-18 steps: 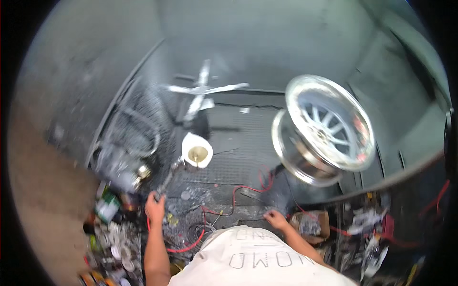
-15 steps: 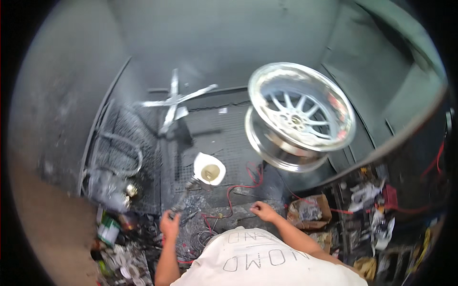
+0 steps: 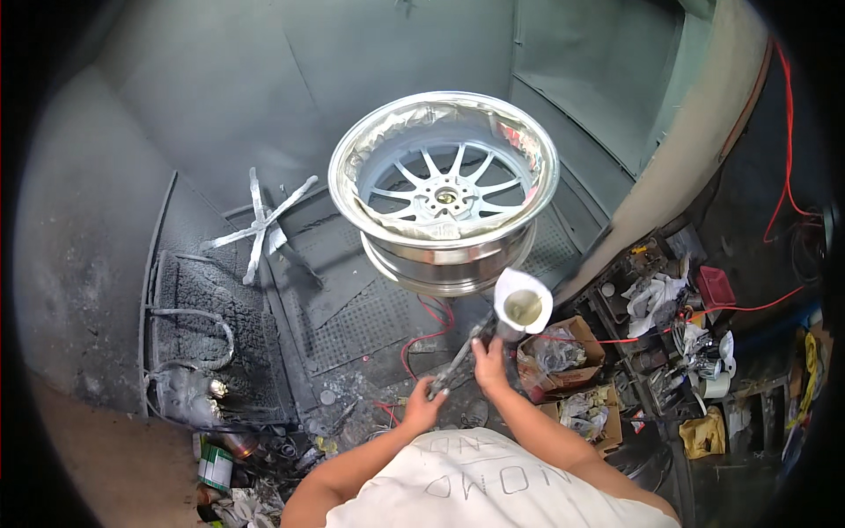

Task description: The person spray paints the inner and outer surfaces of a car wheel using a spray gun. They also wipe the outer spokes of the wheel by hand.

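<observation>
Both hands are up in front of the person's chest on a paint-crusted grey spray gun [image 3: 462, 356], which slants from lower left to upper right. The left hand [image 3: 421, 407] is wrapped shut around the lower end of the gun, fingers curled over it, while the right hand [image 3: 489, 363] is clamped on the gun's body just under the white paper funnel cup [image 3: 523, 305] that sits on top; the cup's mouth faces the camera and shows a pale yellowish-grey liquid inside. A red hose [image 3: 422, 339] loops on the floor just beyond the hands. Right above and behind the cup stands a large polished silver alloy wheel rim [image 3: 444, 194], tilted slightly with its open face up, its many thin spokes and centre coated pale grey and a crinkled masking sheet lining the inside of the barrel; the cup's rim overlaps the wheel's lower edge in the view, though whether they touch cannot be told. The wheel stands over a dark perforated metal floor grate [image 3: 352, 308] thick with grey overspray. To the left lies a paint-caked cross-shaped metal stand [image 3: 260, 220]. To the right, an open brown cardboard box [image 3: 563, 352] of crumpled plastic sits just beside the right forearm.
</observation>
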`<control>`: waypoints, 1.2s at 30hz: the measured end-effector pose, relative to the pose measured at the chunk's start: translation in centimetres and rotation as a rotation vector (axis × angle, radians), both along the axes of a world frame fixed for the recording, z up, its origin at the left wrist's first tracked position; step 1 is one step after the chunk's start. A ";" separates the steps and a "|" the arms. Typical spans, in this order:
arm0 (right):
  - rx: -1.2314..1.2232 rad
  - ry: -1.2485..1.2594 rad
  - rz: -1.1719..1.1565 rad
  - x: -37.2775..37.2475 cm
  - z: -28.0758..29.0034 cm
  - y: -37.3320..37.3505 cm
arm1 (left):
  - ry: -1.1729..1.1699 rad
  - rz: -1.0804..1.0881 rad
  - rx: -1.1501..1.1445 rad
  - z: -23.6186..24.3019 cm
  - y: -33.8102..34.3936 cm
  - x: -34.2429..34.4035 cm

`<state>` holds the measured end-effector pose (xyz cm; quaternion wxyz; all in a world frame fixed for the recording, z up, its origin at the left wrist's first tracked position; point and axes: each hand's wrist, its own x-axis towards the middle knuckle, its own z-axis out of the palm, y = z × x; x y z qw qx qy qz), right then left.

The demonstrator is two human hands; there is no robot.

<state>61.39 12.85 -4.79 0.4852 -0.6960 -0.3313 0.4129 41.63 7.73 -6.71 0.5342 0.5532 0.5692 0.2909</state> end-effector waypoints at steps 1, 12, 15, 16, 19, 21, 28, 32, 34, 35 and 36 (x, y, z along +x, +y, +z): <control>0.098 -0.007 -0.012 1.8 0.9 0.7 | -0.062 -0.043 -0.031 0.8 0.6 2.2; 0.358 0.152 -0.113 11.5 17.3 7.3 | -0.507 -0.640 -0.115 13.0 5.5 12.3; 0.386 0.099 -0.033 12.8 21.9 6.7 | -0.496 -0.858 -0.202 14.8 6.9 10.6; 0.393 0.111 -0.014 13.0 23.6 6.3 | -0.492 -0.988 -0.272 15.0 7.6 9.2; 0.357 0.073 0.131 13.7 27.5 5.7 | -0.508 -1.143 -0.426 14.6 10.7 6.0; 0.328 0.114 0.188 13.0 29.8 6.5 | -0.527 -1.172 -0.517 14.0 13.2 3.9; 0.206 0.091 0.363 8.2 35.2 15.6 | -0.506 -1.178 -0.679 12.0 23.1 -1.5; 0.126 -0.094 0.340 9.3 35.3 20.7 | -0.383 -1.094 -0.652 6.6 26.3 -5.6; 0.035 -0.178 0.311 9.7 36.2 21.1 | -0.208 -1.095 -0.612 1.9 27.4 -7.7; -0.010 -0.218 0.300 10.0 36.4 21.1 | -0.232 -0.974 -0.625 0.5 27.9 -8.2; -0.044 -0.232 0.316 10.4 36.2 20.9 | -0.246 -0.852 -0.642 -0.5 28.2 -8.8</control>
